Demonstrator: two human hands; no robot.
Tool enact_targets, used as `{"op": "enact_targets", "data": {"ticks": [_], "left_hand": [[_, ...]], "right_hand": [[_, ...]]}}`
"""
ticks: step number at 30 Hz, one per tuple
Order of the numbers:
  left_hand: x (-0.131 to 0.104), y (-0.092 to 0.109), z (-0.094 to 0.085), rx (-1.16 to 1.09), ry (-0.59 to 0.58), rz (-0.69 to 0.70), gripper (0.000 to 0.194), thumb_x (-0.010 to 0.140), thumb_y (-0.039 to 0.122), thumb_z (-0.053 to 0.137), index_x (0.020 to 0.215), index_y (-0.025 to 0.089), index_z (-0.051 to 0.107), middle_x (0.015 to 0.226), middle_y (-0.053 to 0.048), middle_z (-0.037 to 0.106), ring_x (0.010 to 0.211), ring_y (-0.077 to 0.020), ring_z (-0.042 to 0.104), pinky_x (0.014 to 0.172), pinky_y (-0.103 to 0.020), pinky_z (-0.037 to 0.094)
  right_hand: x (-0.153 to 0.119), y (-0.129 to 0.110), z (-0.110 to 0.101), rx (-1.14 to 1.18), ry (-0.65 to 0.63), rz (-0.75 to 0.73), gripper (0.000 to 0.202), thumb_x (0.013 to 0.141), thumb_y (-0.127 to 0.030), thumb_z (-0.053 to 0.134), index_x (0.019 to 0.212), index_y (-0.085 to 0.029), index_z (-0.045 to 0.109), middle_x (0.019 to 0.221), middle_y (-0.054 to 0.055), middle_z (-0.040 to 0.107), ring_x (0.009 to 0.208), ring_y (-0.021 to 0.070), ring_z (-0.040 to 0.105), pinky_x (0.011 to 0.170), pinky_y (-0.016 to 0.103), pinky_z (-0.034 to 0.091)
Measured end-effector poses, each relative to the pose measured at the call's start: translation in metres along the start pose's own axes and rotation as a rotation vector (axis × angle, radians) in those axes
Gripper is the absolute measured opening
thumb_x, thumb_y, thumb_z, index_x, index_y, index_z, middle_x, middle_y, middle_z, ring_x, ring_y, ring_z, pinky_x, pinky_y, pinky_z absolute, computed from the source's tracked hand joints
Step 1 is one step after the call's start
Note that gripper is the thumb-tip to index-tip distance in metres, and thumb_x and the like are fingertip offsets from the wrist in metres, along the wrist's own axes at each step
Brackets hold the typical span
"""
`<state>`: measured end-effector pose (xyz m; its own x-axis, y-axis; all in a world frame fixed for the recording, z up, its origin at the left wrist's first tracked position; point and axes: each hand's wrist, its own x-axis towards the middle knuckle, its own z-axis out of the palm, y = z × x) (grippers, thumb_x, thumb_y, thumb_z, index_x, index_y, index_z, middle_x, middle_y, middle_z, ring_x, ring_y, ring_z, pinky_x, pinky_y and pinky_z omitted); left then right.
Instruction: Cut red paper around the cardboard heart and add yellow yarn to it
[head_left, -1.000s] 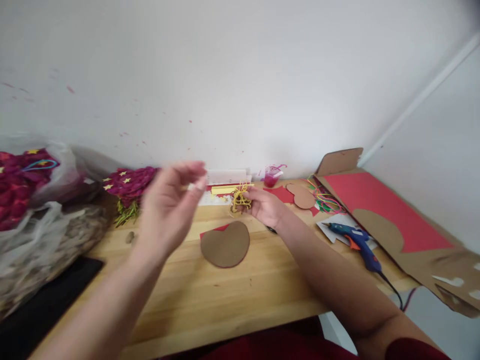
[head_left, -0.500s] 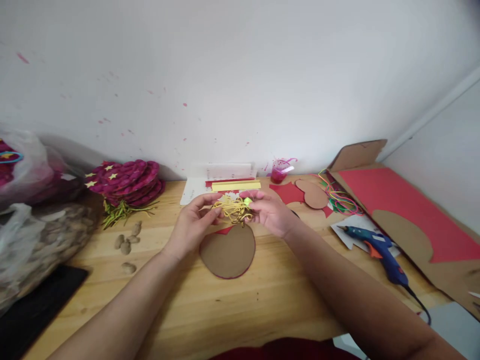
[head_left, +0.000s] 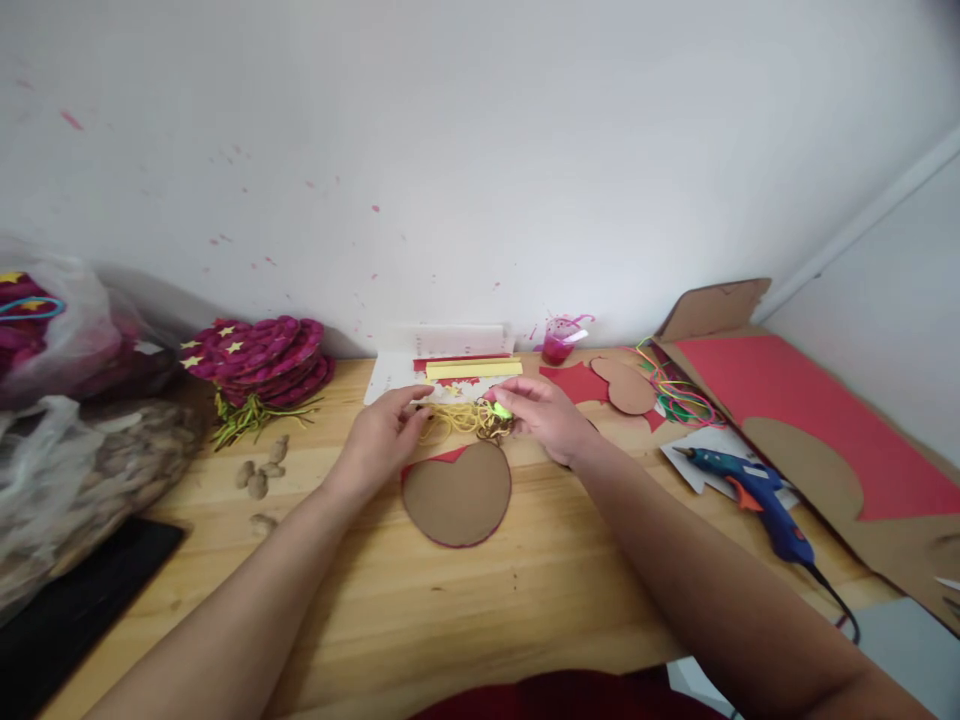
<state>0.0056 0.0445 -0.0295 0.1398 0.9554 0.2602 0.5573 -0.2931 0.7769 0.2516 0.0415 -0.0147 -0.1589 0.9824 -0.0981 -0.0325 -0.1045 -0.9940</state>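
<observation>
My right hand [head_left: 546, 412] pinches a bright green-yellow end of a loose bundle of yellow string [head_left: 459, 417], near the middle of the view. At the bundle's other end is my left hand [head_left: 384, 428], its thumb and fingers curled toward the strands; whether it grips any is too small to tell. Just below the string, a brown cardboard heart [head_left: 457, 495] with a red edge lies on the wooden table [head_left: 450, 620].
Behind the hands are yellow and red strips [head_left: 474, 369] on white paper. A blue glue gun [head_left: 750, 490] and red-covered cardboard [head_left: 817, 400] lie right. Left are peanuts [head_left: 257, 485], stacked magenta pieces [head_left: 259, 360] and plastic bags [head_left: 75, 320]. A cup [head_left: 559, 342] stands by the wall.
The string bundle is lower and more spread out. My left hand has moved slightly away from my right hand, and more of the cardboard heart's red top edge shows.
</observation>
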Motion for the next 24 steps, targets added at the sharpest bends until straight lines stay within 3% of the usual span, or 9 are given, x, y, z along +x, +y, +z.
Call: {"op": "enact_targets", "data": {"ticks": [5,9,11,13,15,18,22,24], "left_hand": [[-0.007,0.013,0.003,-0.045,0.052,0.107,0.039,0.089,0.032,0.064,0.126,0.021,0.068,0.119,-0.009,0.071,0.073,-0.0146,0.061,0.069,-0.03,0.052],[-0.01,0.024,0.007,-0.194,0.039,0.153,0.04,0.09,0.028,0.064,0.129,0.022,0.064,0.124,-0.007,0.069,0.084,-0.0147,0.063,0.069,-0.027,0.053],[-0.012,0.026,0.009,-0.243,0.016,0.186,0.046,0.09,0.024,0.064,0.136,0.023,0.059,0.125,-0.007,0.068,0.084,-0.0135,0.062,0.071,-0.027,0.053],[-0.013,0.026,0.01,-0.263,-0.012,0.216,0.053,0.089,0.021,0.064,0.141,0.024,0.054,0.128,-0.007,0.067,0.082,-0.0123,0.062,0.073,-0.027,0.054],[-0.014,0.026,0.012,-0.262,-0.036,0.22,0.055,0.089,0.02,0.065,0.142,0.024,0.053,0.129,-0.007,0.066,0.08,-0.0118,0.062,0.073,-0.027,0.054],[-0.017,0.027,0.016,-0.277,-0.068,0.206,0.056,0.089,0.021,0.065,0.143,0.023,0.051,0.128,-0.008,0.067,0.078,-0.0117,0.062,0.071,-0.027,0.054],[-0.022,0.032,0.021,-0.309,-0.082,0.21,0.05,0.089,0.022,0.064,0.139,0.022,0.056,0.126,-0.009,0.067,0.074,-0.0111,0.062,0.07,-0.027,0.054],[-0.023,0.034,0.021,-0.32,-0.089,0.202,0.046,0.09,0.023,0.062,0.135,0.022,0.059,0.121,-0.008,0.069,0.071,-0.011,0.061,0.066,-0.026,0.053]], "right_hand": [[-0.005,-0.006,0.001,-0.346,-0.078,-0.214,0.025,0.089,-0.043,0.066,0.093,-0.021,0.077,0.097,0.006,0.075,0.089,0.0205,0.067,0.082,0.037,0.053],[-0.011,-0.019,0.0,-0.646,0.133,-0.462,0.01,0.085,-0.033,0.073,0.084,-0.026,0.08,0.113,0.008,0.074,0.121,0.029,0.061,0.107,0.049,0.042],[-0.013,-0.025,-0.002,-0.623,0.208,-0.551,0.009,0.085,-0.033,0.074,0.086,-0.027,0.082,0.117,0.008,0.073,0.128,0.029,0.057,0.112,0.05,0.038],[-0.013,-0.03,-0.004,-0.445,0.192,-0.569,0.014,0.087,-0.037,0.073,0.091,-0.027,0.082,0.117,0.007,0.074,0.127,0.0263,0.058,0.108,0.045,0.044],[-0.013,-0.035,-0.006,-0.2,0.189,-0.526,0.019,0.086,-0.043,0.074,0.095,-0.027,0.081,0.112,0.005,0.075,0.116,0.0231,0.064,0.092,0.037,0.052],[-0.018,-0.042,-0.006,0.026,0.209,-0.423,0.025,0.079,-0.047,0.08,0.094,-0.026,0.08,0.102,0.004,0.077,0.092,0.0178,0.068,0.066,0.027,0.05],[-0.045,-0.062,-0.009,0.121,0.134,-0.417,0.027,0.077,-0.047,0.083,0.093,-0.026,0.078,0.09,0.002,0.075,0.08,0.0145,0.067,0.058,0.024,0.046],[-0.071,-0.075,-0.019,0.044,0.089,-0.411,0.026,0.081,-0.048,0.08,0.093,-0.025,0.077,0.079,0.001,0.071,0.072,0.0145,0.065,0.056,0.026,0.045]]}}
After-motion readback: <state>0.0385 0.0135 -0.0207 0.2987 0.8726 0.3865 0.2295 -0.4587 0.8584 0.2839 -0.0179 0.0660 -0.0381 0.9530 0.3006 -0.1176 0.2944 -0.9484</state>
